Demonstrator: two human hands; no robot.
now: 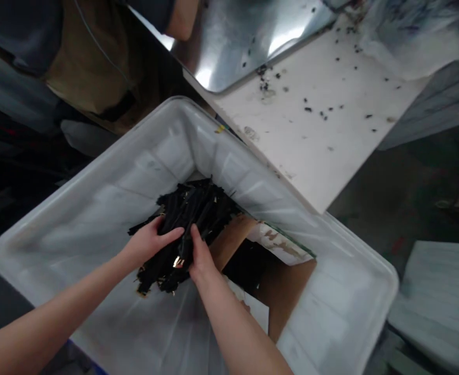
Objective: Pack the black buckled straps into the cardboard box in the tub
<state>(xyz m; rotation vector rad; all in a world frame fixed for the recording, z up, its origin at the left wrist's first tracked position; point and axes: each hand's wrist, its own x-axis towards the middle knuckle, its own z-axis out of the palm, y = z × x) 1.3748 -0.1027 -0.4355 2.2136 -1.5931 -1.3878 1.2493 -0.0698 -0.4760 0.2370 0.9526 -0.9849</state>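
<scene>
Both my hands reach down into a large white plastic tub [97,172]. My left hand [148,240] and my right hand [200,256] close round a thick bundle of black strips with small gold metal ends [192,211]. The bundle lies slanted from the tub's middle toward its near left side. My thumbs press on top of it and the other fingers are tucked under it, out of sight. A gold end shows between my two hands.
A torn cardboard box [280,281] lies in the tub to the right of the bundle. Above the tub is a white table [311,135] dotted with black bits, a shiny steel sheet [245,41], and another person's arm [182,18].
</scene>
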